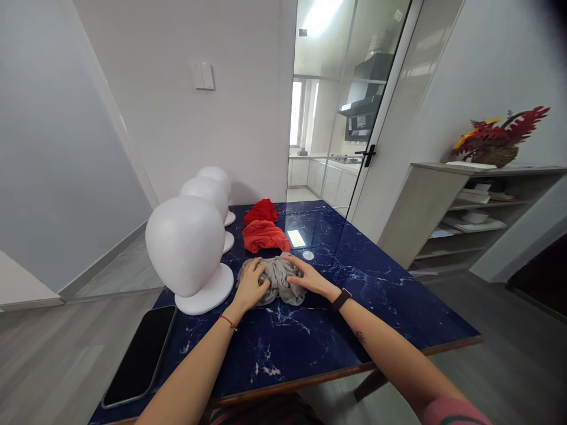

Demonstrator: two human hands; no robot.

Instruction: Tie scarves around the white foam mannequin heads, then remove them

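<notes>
A crumpled grey cloth [278,277] lies on the blue marble table [363,295] in front of me. My left hand [250,286] rests on its left side with fingers curled into the fabric. My right hand [308,277] presses on its right side, fingers gripping the cloth too. Behind the grey cloth lie an orange-red cloth [264,235] and a red cloth [261,211]. Just left of my left hand stands a white foam head form [186,251] on its round base.
Two more white foam heads [208,195] line up behind the first. A black phone [142,354] lies at the table's near left corner. A shelf unit with a flower basket [491,150] stands to the right; a glass door [354,118] is behind the table.
</notes>
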